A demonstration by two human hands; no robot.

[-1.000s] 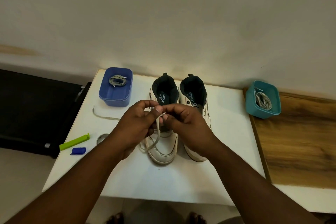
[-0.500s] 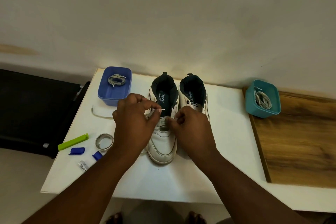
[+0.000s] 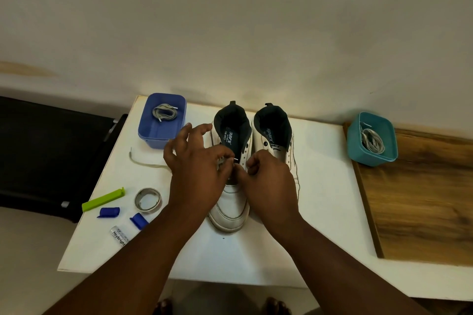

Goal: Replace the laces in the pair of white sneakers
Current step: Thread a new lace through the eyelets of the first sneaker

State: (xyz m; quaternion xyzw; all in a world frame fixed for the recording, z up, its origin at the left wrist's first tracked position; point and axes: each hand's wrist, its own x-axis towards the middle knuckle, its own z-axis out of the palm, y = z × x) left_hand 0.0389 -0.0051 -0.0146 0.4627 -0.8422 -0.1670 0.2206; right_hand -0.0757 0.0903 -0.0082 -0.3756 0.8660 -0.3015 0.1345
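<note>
The left hand pinches the lace tip between thumb and forefinger, its other fingers spread; the right hand is curled against the eyelet row, though whether it grips anything I cannot tell. Both work over the left sneaker, whose long axis runs away from the person, toe nearest, on the tabletop. The tip points right, across the tongue, so the right hand is nearer to receive it.

Both hands lowered from a raised pinch above the shoes onto the left white sneaker. Left hand now spread, fingers fanned, pinching the white plastic lace tip at the eyelets. Right hand dropped beside it. Newly uncovered on the white table: round metal ring, small blue cap, clear labelled tube.
</note>
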